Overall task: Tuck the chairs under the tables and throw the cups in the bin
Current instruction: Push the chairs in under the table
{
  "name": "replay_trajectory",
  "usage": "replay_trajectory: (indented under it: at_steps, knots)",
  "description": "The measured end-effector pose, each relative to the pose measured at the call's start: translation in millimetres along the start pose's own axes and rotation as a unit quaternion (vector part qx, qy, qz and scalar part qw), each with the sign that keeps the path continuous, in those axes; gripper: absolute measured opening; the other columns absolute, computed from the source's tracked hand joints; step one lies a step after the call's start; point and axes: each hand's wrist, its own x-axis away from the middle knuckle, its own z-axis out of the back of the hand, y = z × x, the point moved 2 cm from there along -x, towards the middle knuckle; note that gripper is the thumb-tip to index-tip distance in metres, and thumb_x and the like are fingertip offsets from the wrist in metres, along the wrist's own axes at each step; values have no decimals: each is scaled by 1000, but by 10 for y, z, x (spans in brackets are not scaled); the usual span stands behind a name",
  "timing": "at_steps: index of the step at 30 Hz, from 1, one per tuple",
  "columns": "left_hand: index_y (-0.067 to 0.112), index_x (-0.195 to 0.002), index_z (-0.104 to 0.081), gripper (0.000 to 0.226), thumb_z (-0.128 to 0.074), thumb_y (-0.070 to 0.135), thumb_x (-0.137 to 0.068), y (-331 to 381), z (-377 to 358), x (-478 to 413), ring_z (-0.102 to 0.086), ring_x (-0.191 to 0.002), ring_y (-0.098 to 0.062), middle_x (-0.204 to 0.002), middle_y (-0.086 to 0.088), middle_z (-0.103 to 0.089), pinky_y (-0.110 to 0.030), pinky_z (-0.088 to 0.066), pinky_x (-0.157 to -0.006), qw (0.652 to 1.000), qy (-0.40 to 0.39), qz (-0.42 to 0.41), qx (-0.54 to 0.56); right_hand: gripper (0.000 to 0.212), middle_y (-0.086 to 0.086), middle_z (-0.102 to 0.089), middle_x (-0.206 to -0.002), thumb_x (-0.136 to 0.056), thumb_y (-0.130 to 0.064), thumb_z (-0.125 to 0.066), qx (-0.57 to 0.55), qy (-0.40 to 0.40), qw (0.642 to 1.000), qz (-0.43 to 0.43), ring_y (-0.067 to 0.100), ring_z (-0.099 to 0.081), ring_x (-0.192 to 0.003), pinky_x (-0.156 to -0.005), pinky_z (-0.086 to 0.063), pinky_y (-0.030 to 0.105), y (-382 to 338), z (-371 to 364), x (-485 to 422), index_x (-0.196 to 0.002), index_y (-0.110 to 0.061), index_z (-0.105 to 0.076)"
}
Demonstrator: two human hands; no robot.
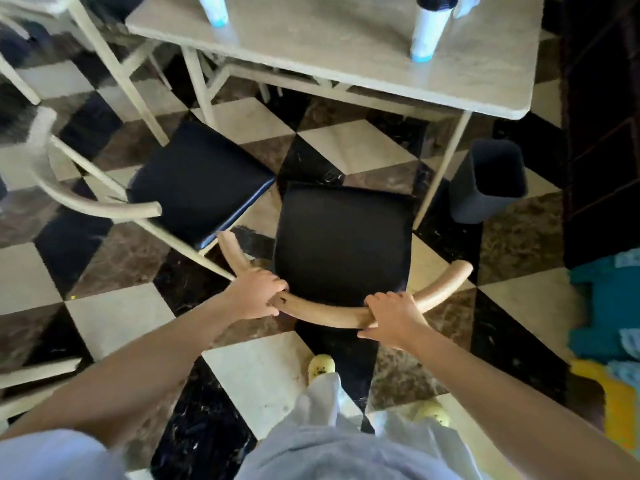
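The left hand (254,292) and right hand (391,315) are wrapped round the curved backrest (325,311) of a black-seated chair (343,244), which is stood outside the table (346,53). A lidded cup (425,32) and second cup (214,10) are set on it; a bin (488,178) is placed alongside.

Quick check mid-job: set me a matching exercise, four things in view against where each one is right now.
Things:
1. bin
2. dark-lidded cup
3. tan-backed chair
4. pale-framed chair

Places:
A. gripped at its backrest by left hand and right hand
B. standing on the table
C. on the floor beside the table's leg
D. angled, left of the gripped chair

Pairs: 1-C, 2-B, 3-A, 4-D
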Motion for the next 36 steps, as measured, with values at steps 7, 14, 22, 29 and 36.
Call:
replay_trajectory:
  at_steps: [7,14,22,29,36]
  knots:
    - [21,-115,-57,35,-61,41,-86,-164,47,-57,-60,-107,-20,-115,-1,-65,-34,-46,-90,997,-55,-39,-29,38,-4,-64,-104,-84,-54,-56,-3,45,998,-34,18,-57,-102,-94,-38,33,-58,-53,15,-106,-24,-53]
    - [16,-114,-56,36,-60,38,-87,-274,366,-221,-60,-105,-26,-114,-6,-64,-39,-46,-91,995,-72,-47,-45,32,-6,-63,-95,-82,-52,-57,-7,86,996,-27,15,-58,-94,-88,-40,30,49,249,-64,-97,-25,-51]
    - [16,-109,-54,36,-60,42,-86,-560,676,-594,-60,-97,-26,-107,-5,-62,-38,-47,-81,993,-84,-53,-64,25,-11,-48,-79,-82,-47,-59,-41,97,994,-28,15,-57,-88,-74,-30,25,233,596,-345,-89,-27,-46]
    - [17,-116,-53,40,-63,39,-85,-796,1184,-1135,-58,-89,-22,-106,-3,-61,-29,-40,-65,992,-103,-47,-54,32,-6,-60,-90,-82,-51,-60,-45,124,991,-24,16,-57,-89,-76,-33,27,605,1054,-682,-96,-24,-50]
    - [20,-113,-54,38,-64,41,-83,-1269,1784,-1635,-58,-88,-18,-97,3,-57,-31,-47,-71,986,-129,-70,-83,36,-9,-58,-84,-79,-56,-64,-89,131,987,-19,13,-54,-78,-70,-35,24,795,1531,-1123,-92,-26,-48]
